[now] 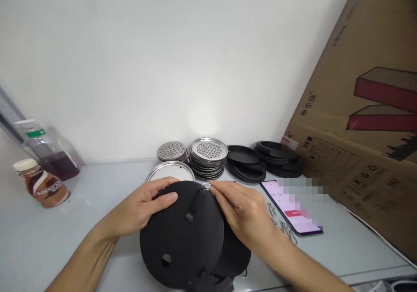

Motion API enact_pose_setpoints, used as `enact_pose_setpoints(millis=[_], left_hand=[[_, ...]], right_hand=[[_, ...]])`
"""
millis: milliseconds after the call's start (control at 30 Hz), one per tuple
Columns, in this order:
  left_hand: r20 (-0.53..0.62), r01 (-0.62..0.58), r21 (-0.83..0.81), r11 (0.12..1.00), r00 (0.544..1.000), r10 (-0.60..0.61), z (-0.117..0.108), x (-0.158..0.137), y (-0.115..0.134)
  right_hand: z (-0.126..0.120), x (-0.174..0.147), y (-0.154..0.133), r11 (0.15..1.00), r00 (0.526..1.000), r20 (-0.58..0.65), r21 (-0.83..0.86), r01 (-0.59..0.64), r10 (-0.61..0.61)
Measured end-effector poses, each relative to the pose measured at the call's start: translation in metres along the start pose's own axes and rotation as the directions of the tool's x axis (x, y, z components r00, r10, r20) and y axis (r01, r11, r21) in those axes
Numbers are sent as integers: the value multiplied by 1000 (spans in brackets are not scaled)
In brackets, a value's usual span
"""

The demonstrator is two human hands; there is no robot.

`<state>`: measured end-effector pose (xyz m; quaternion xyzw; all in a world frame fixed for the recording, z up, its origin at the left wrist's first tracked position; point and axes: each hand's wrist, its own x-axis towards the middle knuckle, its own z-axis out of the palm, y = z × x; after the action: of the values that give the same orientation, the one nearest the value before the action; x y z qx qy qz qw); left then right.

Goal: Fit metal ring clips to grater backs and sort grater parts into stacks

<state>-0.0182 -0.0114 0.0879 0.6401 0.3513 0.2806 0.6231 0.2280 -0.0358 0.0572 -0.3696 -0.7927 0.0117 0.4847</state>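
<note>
A round black plastic disc [182,240], with a small hole low on its face and a clip-like tab, is held up in front of me. My left hand [151,205] grips its upper left edge, thumb on the near face. At the disc's top edge, my right hand [243,209] pinches a small bent wire clip [206,187] between thumb and forefinger, against a little bracket. Behind the disc shows another dark part [234,248], mostly hidden; I cannot tell whether they are joined. Several similar wire clips [286,230] lie on the table right of my right hand.
Along the wall stand stacked metal grater discs [209,149], a second grater pile [171,150], a plain metal lid [171,170] and black round pieces [244,155]. A phone [293,209] lies right, beside a large carton [352,122]. Two bottles [45,187] stand left.
</note>
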Motion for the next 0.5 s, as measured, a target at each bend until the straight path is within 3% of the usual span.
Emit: enact_pose_setpoints(millis=[100, 200, 267, 333, 400, 433, 500], left_hand=[[-10, -11, -32, 999, 1000, 11, 3, 2, -3], [-96, -75, 27, 997, 992, 77, 10, 6, -4], [-154, -121, 79, 990, 979, 132, 14, 8, -4], [-184, -152, 101, 983, 968, 169, 16, 8, -5], [-216, -173, 135, 976, 956, 199, 19, 7, -6], [-239, -184, 164, 969, 946, 220, 20, 6, -7], [-285, -186, 243, 952, 925, 253, 24, 4, -8]], right_hand=[[-3, 3, -1, 996, 997, -53, 73, -45, 49], [-3, 8, 5, 949, 974, -25, 228, -216, 227], [-1, 13, 9, 801, 909, 94, 442, -403, 405], [3, 15, 12, 544, 807, 243, 631, -553, 538], [8, 15, 11, 331, 730, 337, 726, -604, 594], [10, 14, 10, 286, 716, 341, 747, -600, 609], [15, 11, 6, 312, 725, 284, 762, -568, 627]])
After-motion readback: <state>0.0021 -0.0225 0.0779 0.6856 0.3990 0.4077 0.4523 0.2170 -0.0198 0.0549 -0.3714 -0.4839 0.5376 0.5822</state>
